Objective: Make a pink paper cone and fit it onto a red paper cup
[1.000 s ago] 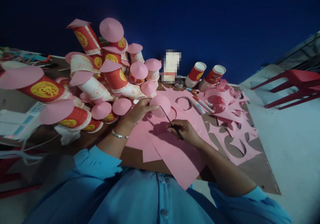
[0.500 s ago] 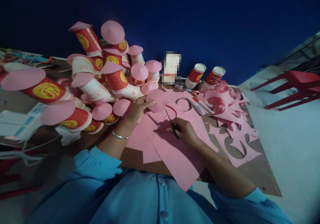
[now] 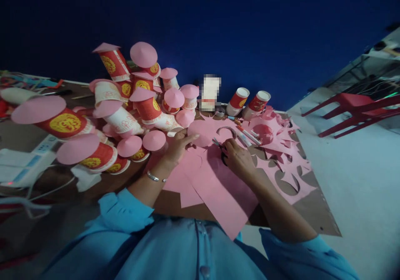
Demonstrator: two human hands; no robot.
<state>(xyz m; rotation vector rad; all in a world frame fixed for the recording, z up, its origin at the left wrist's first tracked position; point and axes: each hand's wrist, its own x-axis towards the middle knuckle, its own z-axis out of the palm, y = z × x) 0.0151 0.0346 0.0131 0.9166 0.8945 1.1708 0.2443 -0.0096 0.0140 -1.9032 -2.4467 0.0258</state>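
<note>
My left hand pinches the left edge of a round pink paper disc between thumb and fingers, above the table. In my right hand is a pair of scissors, gripped by the dark handles. The blades point left, close to the disc's right edge; whether they touch the paper I cannot tell. Beneath both hands lie overlapping pink paper sheets, reaching past the table's near edge. A roll of tape sits just beyond my right hand, partly hidden.
Paper cups with pink cone tops crowd the left side. Two red and white cups stand at the back beside a pixelated object. Markers and pink paper offcuts lie right. A red stool stands on the floor.
The scissors have swung up and their tips now lie nearer the disc's right edge. My right hand has risen with them. The whole view has shifted slightly.
</note>
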